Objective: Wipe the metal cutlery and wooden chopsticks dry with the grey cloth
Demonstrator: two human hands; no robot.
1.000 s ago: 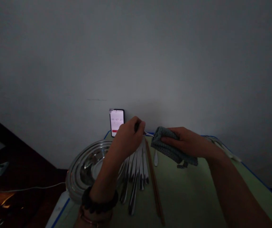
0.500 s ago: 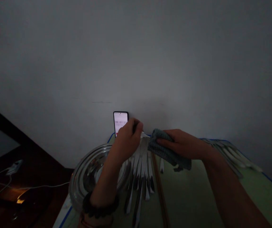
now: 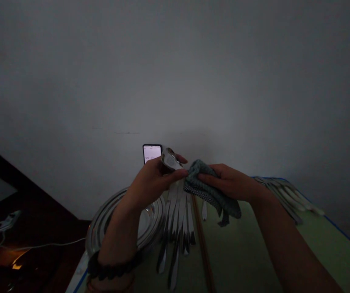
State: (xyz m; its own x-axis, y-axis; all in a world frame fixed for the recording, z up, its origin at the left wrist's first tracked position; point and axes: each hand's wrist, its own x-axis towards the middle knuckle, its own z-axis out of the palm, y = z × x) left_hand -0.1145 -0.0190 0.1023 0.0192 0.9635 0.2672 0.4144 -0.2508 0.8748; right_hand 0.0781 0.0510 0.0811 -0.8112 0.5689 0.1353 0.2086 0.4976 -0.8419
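My left hand is closed around a metal spoon, its shiny bowl turned up between the thumb and fingers. The spoon's handle runs right, into a folded grey-green cloth that hides its far end. Pressed onto that cloth, my right hand grips it with the thumb on top. Beneath my hands, several metal knives or similar cutlery lie side by side on the green tabletop. Left of them stands a wide steel bowl, partly covered by my left forearm.
A phone showing a timer leans on the wall behind my left hand. A pair of wooden chopsticks lies right of the cutlery, near a small utensil. More utensils rest at the right. White cables are at the left.
My left hand has turned over, so the spoon's bowl now shows above the thumb. The cloth and my right hand have shifted slightly left along with the view.
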